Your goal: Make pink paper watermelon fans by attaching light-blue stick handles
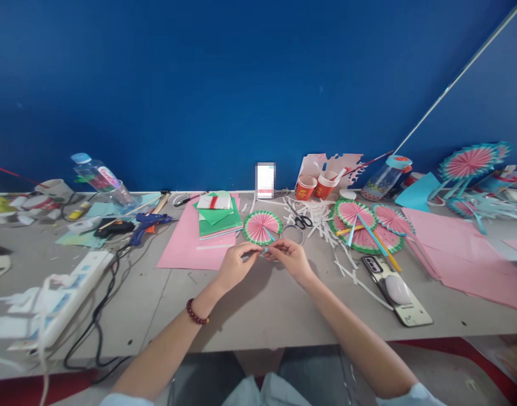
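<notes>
We hold our left hand point(242, 260) and right hand point(289, 256) close together above the tabletop point(284, 327), thumbs and fingertips nearly meeting at the near edge of a pleated paper fan point(261, 226). Each hand is closed to a narrow pinch, and between them we have a small pale blue piece point(266, 250) (our fingers cover most of it, so we cannot tell whether it is joined to the fan). The fan, pink with a green rim, is spread in a full round just beyond our fingertips, a light blue strip point(270, 234) running from near its centre towards our right hand. A dark red beaded bracelet point(195, 313) circles our left wrist. Left of the fan we see a stack of green paper point(216, 224) on a pink sheet point(180, 248), with a blue glue gun point(146, 225) farther left. To its right lie black-handled scissors point(303, 221) among white paper strips point(320, 217), near red paper cups point(306, 188). Nearer us, a phone point(414, 317) carries a pale rounded object point(397, 289)
</notes>
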### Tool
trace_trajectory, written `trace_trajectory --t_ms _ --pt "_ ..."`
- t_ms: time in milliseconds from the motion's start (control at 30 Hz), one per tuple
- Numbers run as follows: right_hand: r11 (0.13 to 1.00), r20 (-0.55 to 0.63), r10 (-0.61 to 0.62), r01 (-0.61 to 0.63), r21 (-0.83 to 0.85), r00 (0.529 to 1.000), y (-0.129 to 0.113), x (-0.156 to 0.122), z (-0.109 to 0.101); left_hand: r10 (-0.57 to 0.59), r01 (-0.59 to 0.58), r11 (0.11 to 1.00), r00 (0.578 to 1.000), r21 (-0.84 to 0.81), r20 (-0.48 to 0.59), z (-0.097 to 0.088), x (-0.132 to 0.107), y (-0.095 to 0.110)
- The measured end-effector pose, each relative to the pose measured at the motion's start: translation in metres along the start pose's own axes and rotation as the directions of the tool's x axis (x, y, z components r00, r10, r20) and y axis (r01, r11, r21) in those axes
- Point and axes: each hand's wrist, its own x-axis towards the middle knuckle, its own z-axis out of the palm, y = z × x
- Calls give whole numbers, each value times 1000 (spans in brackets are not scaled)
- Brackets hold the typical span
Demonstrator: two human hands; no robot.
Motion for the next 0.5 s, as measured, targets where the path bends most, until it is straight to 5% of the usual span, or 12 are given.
trace_trajectory --t_ms 233,500 --pt "999 -87 -18 13 -51 996 -2 -3 4 51 -53 998 997 44 54 2 -2 0" --pt "1000 -36 -3 3 0 999 -7 -3 3 -2 7 995 999 -103 48 0 -1 0"
